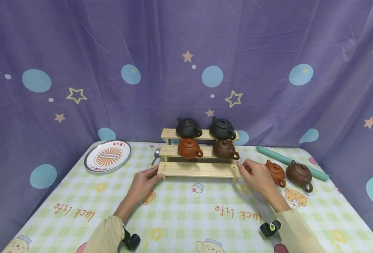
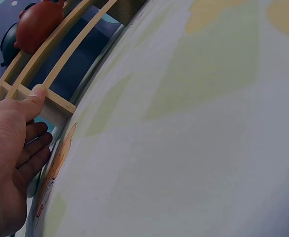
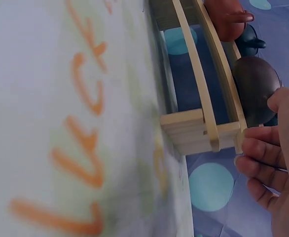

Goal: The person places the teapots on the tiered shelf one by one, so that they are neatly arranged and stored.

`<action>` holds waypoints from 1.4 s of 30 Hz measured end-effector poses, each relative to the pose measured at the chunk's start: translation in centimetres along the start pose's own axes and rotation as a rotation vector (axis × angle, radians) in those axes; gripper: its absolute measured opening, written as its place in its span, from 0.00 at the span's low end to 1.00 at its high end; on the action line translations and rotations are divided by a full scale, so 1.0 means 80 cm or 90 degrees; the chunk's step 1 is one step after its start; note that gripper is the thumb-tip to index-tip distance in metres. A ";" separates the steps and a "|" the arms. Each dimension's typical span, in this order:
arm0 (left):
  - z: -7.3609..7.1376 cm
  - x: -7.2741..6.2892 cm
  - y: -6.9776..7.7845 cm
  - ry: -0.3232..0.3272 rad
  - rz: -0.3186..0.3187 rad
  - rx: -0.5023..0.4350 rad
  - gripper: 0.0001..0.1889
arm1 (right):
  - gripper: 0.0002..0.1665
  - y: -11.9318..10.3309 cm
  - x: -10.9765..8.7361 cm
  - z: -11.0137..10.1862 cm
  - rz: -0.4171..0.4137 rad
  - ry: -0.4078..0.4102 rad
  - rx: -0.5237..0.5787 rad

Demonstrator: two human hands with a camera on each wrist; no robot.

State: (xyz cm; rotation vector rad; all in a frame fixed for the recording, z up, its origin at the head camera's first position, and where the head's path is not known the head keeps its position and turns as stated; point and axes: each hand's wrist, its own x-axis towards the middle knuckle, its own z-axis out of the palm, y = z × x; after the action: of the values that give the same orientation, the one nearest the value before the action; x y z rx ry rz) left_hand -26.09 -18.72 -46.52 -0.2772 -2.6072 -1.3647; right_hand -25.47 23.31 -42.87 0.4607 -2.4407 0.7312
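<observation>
Both hands (image 1: 142, 184) — wooden rack (image 1: 200, 169) ends

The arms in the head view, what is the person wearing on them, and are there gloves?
No gloves: the left hand and the right hand are bare. Both forearms are bare too, with tan sleeves pushed back near the elbows. A small black gadget sits by the left sleeve, and another black gadget with a yellow and white mark is strapped near the right sleeve.
</observation>
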 end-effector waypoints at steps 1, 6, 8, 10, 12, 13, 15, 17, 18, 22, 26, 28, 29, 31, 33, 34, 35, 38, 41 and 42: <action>0.000 0.000 0.000 0.001 0.001 0.000 0.29 | 0.17 0.001 -0.003 -0.001 0.005 -0.002 -0.003; 0.001 0.001 -0.001 0.002 0.002 0.000 0.29 | 0.17 0.007 -0.018 -0.010 0.038 -0.018 -0.012; 0.001 0.001 0.000 0.002 0.002 0.001 0.28 | 0.17 0.009 -0.023 -0.014 0.048 -0.021 -0.016; 0.001 0.001 0.000 0.003 0.002 0.002 0.28 | 0.17 0.012 -0.029 -0.018 0.057 -0.021 -0.017; 0.001 0.001 0.001 0.003 0.004 0.003 0.29 | 0.16 0.014 -0.034 -0.023 0.062 -0.018 -0.020; 0.001 0.001 0.001 0.004 0.004 0.003 0.28 | 0.16 0.015 -0.037 -0.025 0.064 -0.015 -0.021; 0.001 0.002 0.001 0.005 0.004 0.002 0.28 | 0.16 0.017 -0.042 -0.029 0.064 -0.009 -0.026; 0.000 0.002 0.002 0.005 0.004 0.002 0.28 | 0.16 0.020 -0.047 -0.034 0.062 0.000 -0.032; 0.000 0.001 0.002 0.005 0.001 0.001 0.28 | 0.16 0.022 -0.050 -0.037 0.061 0.005 -0.037; -0.001 0.001 0.003 0.006 0.003 0.001 0.28 | 0.15 0.029 -0.060 -0.047 0.062 0.023 -0.050; -0.001 0.001 0.003 0.006 0.005 0.007 0.28 | 0.15 0.034 -0.069 -0.058 0.084 0.025 -0.056; -0.001 0.001 0.003 0.005 0.004 0.007 0.28 | 0.14 0.037 -0.073 -0.062 0.099 0.022 -0.051; -0.001 0.001 0.003 0.004 0.000 0.005 0.28 | 0.14 0.039 -0.074 -0.064 0.104 0.022 -0.052; -0.001 0.001 0.003 0.002 -0.002 0.003 0.28 | 0.14 0.042 -0.078 -0.068 0.112 0.023 -0.054; -0.001 0.001 0.003 0.001 -0.001 0.004 0.28 | 0.15 0.046 -0.081 -0.071 0.114 0.029 -0.056; -0.001 0.001 0.003 0.001 -0.001 0.004 0.28 | 0.15 0.048 -0.083 -0.073 0.113 0.034 -0.058; -0.001 0.001 0.003 0.001 0.000 0.007 0.28 | 0.15 0.050 -0.084 -0.075 0.111 0.040 -0.061; -0.001 0.001 0.003 0.002 0.000 0.013 0.28 | 0.14 0.055 -0.089 -0.080 0.103 0.055 -0.063; -0.001 0.001 0.003 0.002 -0.001 0.014 0.28 | 0.13 0.057 -0.093 -0.086 0.115 0.051 -0.071; -0.001 0.001 0.004 0.002 0.000 0.013 0.28 | 0.13 0.058 -0.094 -0.087 0.122 0.047 -0.073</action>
State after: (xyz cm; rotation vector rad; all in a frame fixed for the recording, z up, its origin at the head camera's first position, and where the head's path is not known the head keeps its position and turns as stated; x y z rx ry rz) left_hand -26.10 -18.58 -46.24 -0.2711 -2.6169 -1.3372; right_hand -18.84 32.31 -44.22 0.1541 -2.4636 0.6674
